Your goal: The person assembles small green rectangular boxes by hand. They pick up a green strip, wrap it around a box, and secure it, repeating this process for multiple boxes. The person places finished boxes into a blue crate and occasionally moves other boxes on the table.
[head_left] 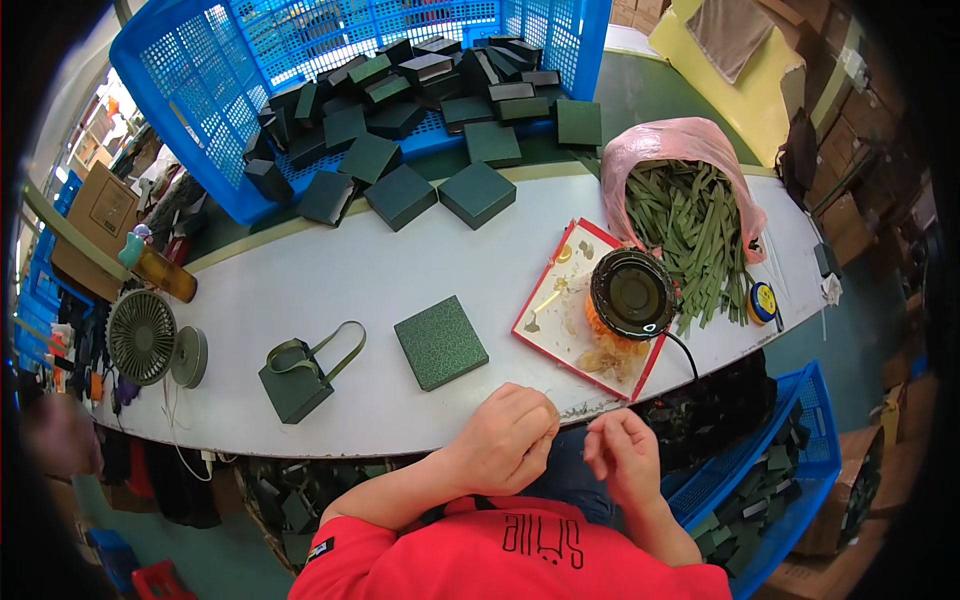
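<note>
My left hand (508, 436) is closed in front of my chest, at the table's near edge. Whatever its fingers may hold is hidden. A little to its right, my right hand (624, 450) is raised with curled fingers and thumb drawn together; nothing can be made out in it. Just beyond the left hand lies a square dark-green box (440, 342) with a crackle-patterned top. Further left sits a smaller green box (297, 392) with a green ribbon loop (345, 345) standing up from it. Beyond my right hand, a round black pot (632, 293) stands on a red-edged board (553, 300) smeared with amber residue.
A pink plastic bag (640, 150) spills green ribbon strips (690, 212) at the right. Behind, a tipped blue crate (200, 120) holds many dark-green boxes (402, 196). A grey fan (142, 337) stands left. Another blue crate (820, 440) sits below the table's right side.
</note>
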### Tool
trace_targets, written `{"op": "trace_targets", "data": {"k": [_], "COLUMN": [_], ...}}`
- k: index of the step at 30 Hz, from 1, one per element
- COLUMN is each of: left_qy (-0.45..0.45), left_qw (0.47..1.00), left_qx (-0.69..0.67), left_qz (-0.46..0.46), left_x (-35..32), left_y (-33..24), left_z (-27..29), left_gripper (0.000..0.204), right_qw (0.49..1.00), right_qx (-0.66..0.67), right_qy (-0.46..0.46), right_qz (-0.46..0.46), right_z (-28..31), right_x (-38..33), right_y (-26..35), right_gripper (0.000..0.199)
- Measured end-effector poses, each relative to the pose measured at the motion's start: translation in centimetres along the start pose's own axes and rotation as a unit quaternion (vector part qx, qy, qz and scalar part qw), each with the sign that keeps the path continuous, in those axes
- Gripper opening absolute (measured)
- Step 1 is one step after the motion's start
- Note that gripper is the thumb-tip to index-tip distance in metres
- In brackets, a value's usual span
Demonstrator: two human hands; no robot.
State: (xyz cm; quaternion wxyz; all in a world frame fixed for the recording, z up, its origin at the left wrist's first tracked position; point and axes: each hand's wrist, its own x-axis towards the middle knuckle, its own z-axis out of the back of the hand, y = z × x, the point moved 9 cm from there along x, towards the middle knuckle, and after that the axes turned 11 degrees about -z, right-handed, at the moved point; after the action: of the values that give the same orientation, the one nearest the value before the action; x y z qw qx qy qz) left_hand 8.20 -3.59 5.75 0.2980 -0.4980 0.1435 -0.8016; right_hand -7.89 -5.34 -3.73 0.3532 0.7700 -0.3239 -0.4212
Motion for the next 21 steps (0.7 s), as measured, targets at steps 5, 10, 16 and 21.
{"op": "trace_targets", "data": {"k": [5, 10, 16, 21], "left_qy": [0.024, 0.001, 0.001, -0.003], "left_qw": [1.000, 1.000, 0.999, 0.994], "left_qx": [-0.005, 0.026, 0.032, 0.112], "left_qz": [-0.002, -0.016, -0.018, 0.009], "left_x": [-0.4, 0.0, -0.1, -0.8], "left_y": [0.1, -0.2, -0.5, 0.8], "left_z": [-0.4, -0.1, -0.2, 1.7], "left_gripper": [0.012, 0.014, 0.021, 0.026], "right_qw": [0.995, 0.998, 0.998, 0.995], "right_qx": [0.078, -0.019, -0.024, -0.062], "right_qy": [0.004, -0.042, -0.018, -0.034], "right_qz": [0.070, 0.044, 0.047, 0.068], "right_z": [1.4, 0.5, -0.3, 1.6], "right_x": [0.1, -0.3, -0.5, -0.7], "right_y": [0.7, 0.9, 0.7, 1.1], "right_gripper": [0.020, 0.006, 0.006, 0.019]}}
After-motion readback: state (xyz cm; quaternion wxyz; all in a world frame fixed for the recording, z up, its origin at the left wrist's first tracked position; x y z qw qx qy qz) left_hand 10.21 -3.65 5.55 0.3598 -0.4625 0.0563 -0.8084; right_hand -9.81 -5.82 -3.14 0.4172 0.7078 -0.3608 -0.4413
